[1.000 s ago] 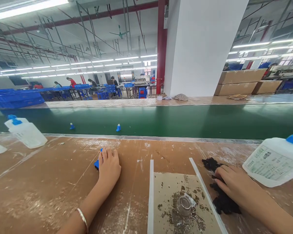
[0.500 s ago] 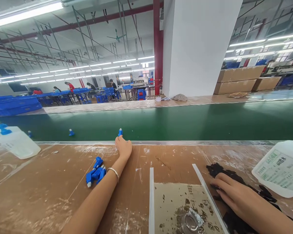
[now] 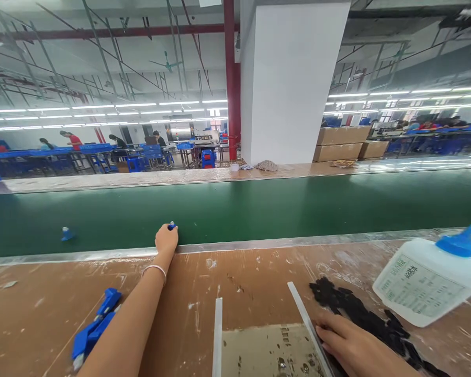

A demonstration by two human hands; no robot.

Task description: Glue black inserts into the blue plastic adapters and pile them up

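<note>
Contact: left hand [image 3: 167, 240] grips one white-tipped blue piece [image 3: 172, 225] at the green belt [image 3: 259, 209]; right hand [image 3: 347, 340] curls beside jumbled, uncountable black pieces [image 3: 363, 310], hold unclear. One blue-capped bottle [image 3: 419, 288], contents indistinct; another blue piece [image 3: 66, 234] sits leftward.

I can see a small blue part [image 3: 172, 225] with a pale tip, mostly hidden in the left hand [image 3: 167, 238] at the near side of the green belt [image 3: 259, 209]. More blue parts [image 3: 87, 335] lie bunched together on the brown table [image 3: 184, 319], and I make out small black pieces [image 3: 361, 309] sprawled in a long, loose heap beside the right hand [image 3: 343, 337].
</note>
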